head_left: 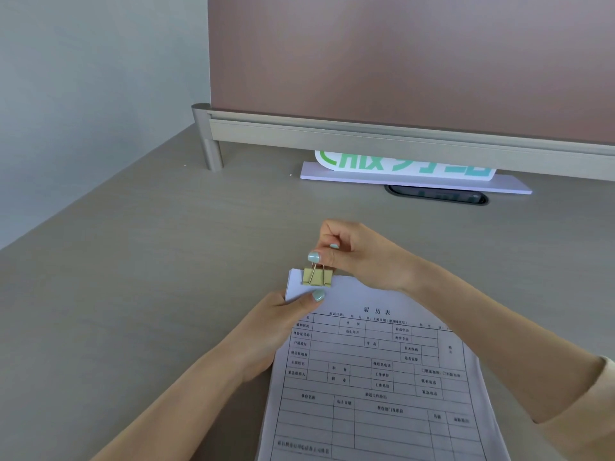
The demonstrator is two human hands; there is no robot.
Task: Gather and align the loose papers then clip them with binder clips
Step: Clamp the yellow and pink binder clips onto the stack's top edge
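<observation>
Gold metal, a binder clip (pixel 317 277), sits astride the far edge of the paper stack (pixel 372 377), just beside its far-left corner. The right hand (pixel 361 256) is closed in a pinch on the clip's wire handles, thumb and forefinger pressed together right above the clip body. Whether the handles are being squeezed to spread the clip or merely held cannot be told, though the body already overlaps the top sheet, so it looks seated or very nearly so.

Just below the clip, on the near side of that pinch, the left hand (pixel 281 322) is closed on the stack's left edge, thumb on top of the sheets and the other fingers hidden beneath. That hold probably serves 2 ends: it lifts the corner off the desk (pixel 149 261) so the clip's lower lip has room underneath, and it keeps the sheets squared so none slips as the clip bites.

The stack runs from the pinch toward the person, printed form uppermost, edges looking well aligned. Gathering and aligning seem done; this appears to be clipping at 1 corner. Only 1 clip is in sight.

Well beyond the pinch, a white sign (pixel 406 169) with green lettering lies under the partition (pixel 399 61).
</observation>
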